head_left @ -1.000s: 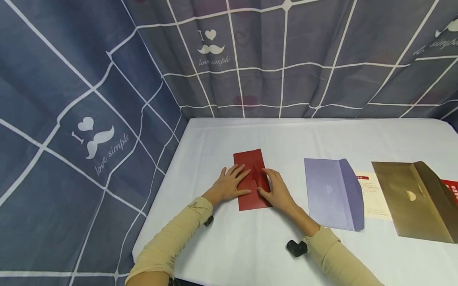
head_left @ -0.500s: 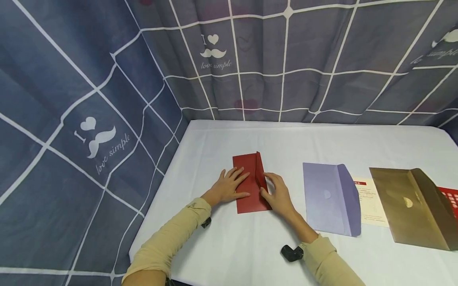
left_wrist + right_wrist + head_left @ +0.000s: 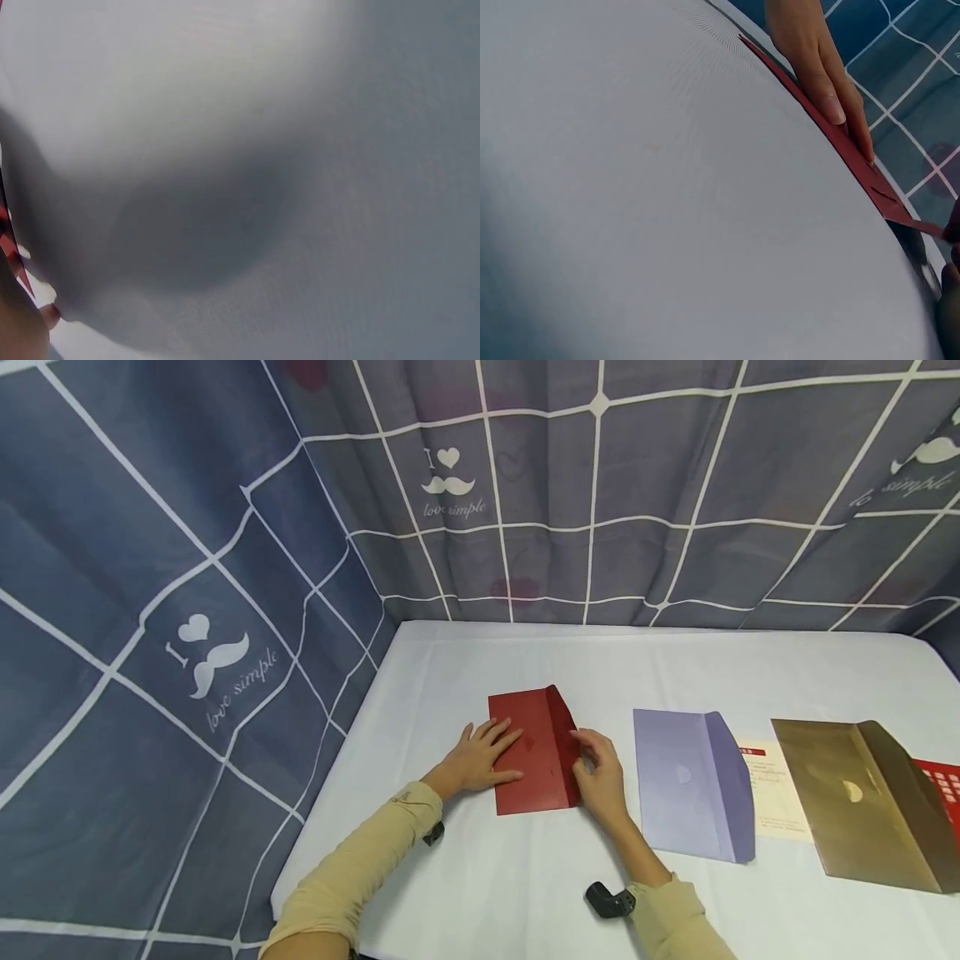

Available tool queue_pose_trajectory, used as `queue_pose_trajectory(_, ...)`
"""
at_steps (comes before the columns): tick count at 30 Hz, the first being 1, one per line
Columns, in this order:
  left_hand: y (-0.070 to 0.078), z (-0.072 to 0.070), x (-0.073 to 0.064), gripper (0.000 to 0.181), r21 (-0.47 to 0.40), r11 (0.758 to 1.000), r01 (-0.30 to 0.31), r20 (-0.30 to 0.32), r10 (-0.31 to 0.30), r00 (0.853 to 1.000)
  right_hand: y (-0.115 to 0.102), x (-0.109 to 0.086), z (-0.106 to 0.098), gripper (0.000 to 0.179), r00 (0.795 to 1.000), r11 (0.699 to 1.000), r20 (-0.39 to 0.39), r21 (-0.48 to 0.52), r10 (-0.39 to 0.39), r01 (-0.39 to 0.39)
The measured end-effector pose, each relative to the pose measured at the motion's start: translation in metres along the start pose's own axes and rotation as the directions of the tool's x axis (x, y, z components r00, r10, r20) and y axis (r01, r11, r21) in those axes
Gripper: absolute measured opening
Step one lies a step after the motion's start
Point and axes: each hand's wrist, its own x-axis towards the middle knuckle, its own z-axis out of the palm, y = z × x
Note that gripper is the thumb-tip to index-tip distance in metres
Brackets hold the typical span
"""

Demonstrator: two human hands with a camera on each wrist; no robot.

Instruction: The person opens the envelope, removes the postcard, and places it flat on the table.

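Observation:
In the head view a red envelope [image 3: 528, 781] lies on the white table, its flap [image 3: 562, 735] raised along the right side. My left hand [image 3: 474, 762] rests with spread fingers on the envelope's left part. The flap's outer edge is pinched between thumb and fingers of my right hand [image 3: 602, 781]. From the right wrist, the red envelope [image 3: 847, 154] appears nearly edge-on with the left hand [image 3: 817, 64] on it; the right fingers [image 3: 951, 300] show only at the frame's edge. The left wrist view catches just a bit of the left hand [image 3: 21, 322].
A lilac envelope [image 3: 675, 793] with its flap spread out lies right of the red one. Beyond it are a cream printed card [image 3: 776, 802], a gold envelope [image 3: 832, 810] and a red printed paper [image 3: 941, 777]. Grid-patterned curtains [image 3: 637, 468] border the table.
The red envelope's flap has swung from folded over the body to raised on the right. My right hand has moved slightly right with it, while the left hand stays on the envelope.

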Motion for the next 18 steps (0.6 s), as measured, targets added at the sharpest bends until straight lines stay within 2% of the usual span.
queue_pose_trajectory(4, -0.001, 0.001, 0.000, 0.080, -0.009, 1.000, -0.002, -0.013, 0.002, 1.000, -0.002, -0.002, 0.001, 0.052, 0.998, 0.987, 0.023, -0.148, -0.053, 0.056)
queue_pose_trajectory(7, -0.001, 0.003, 0.002, 0.080, -0.035, 0.999, -0.010, -0.025, 0.009, 1.000, -0.003, -0.004, 0.002, 0.050, 0.991, 0.959, 0.031, -0.251, -0.128, 0.132)
queue_pose_trajectory(10, -0.001, 0.005, 0.002, 0.079, -0.074, 0.997, -0.015, -0.039, 0.012, 0.999, -0.004, -0.006, 0.002, 0.043, 0.988, 0.936, 0.034, -0.316, -0.150, 0.153)
queue_pose_trajectory(14, 0.002, 0.009, -0.001, 0.077, -0.097, 0.995, -0.008, -0.064, 0.001, 0.998, -0.008, -0.008, 0.002, 0.031, 0.995, 0.930, 0.066, -0.354, -0.081, 0.099)
queue_pose_trajectory(16, 0.005, 0.010, -0.003, 0.075, -0.117, 0.993, -0.013, -0.089, 0.002, 0.996, -0.013, -0.007, 0.002, 0.025, 0.997, 0.931, 0.077, -0.364, -0.010, 0.037)
queue_pose_trajectory(18, 0.008, 0.009, -0.004, 0.073, -0.136, 0.991, -0.019, -0.115, 0.003, 0.993, -0.020, -0.004, 0.001, 0.021, 0.992, 0.930, 0.086, -0.363, 0.094, -0.057)
